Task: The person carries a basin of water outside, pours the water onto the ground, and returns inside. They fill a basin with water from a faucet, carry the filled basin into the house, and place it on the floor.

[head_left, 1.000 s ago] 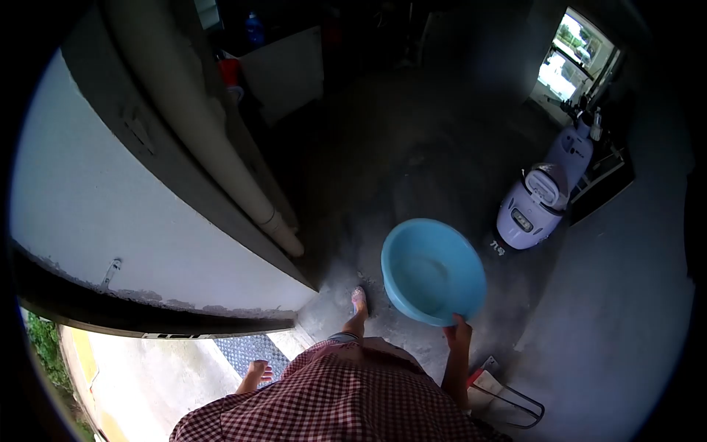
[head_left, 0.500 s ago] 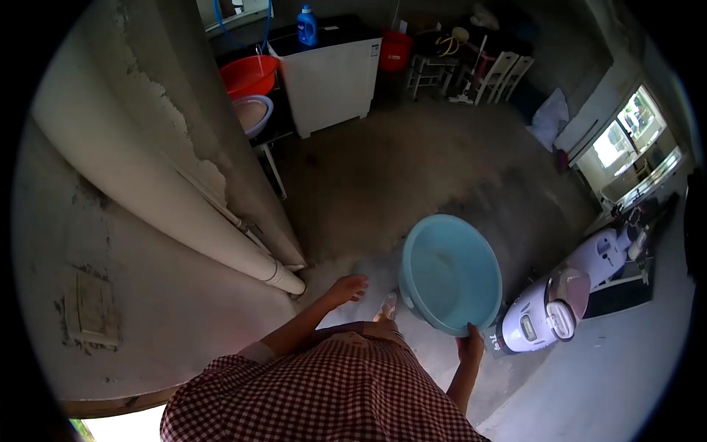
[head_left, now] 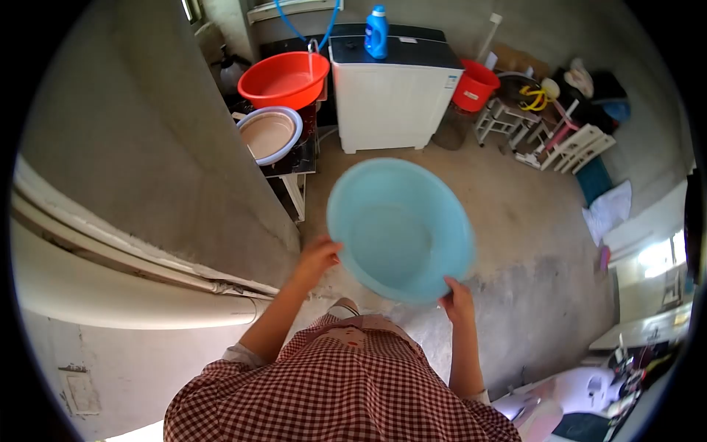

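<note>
A large light-blue plastic basin (head_left: 390, 236) is held out in front of my body, tilted so that its inside faces me. It has nothing visible in it. My right hand (head_left: 458, 300) grips the rim at the lower right, thumb over the edge. At the rim's left side, my left hand (head_left: 318, 259) has its fingers closed against the edge; some of them are hidden by the basin.
Ahead stands a white washing machine (head_left: 394, 107) with a blue detergent bottle (head_left: 376, 33) on top. To its left are a red basin (head_left: 283, 79) and a pale-rimmed basin (head_left: 269, 135). A wall edge and pipe (head_left: 132, 291) run along my left; a scooter (head_left: 574, 394) stands right.
My left hand has come onto the basin's rim, which only the right hand held before. The basin has moved up and left, and my view has turned right and further into the room.
</note>
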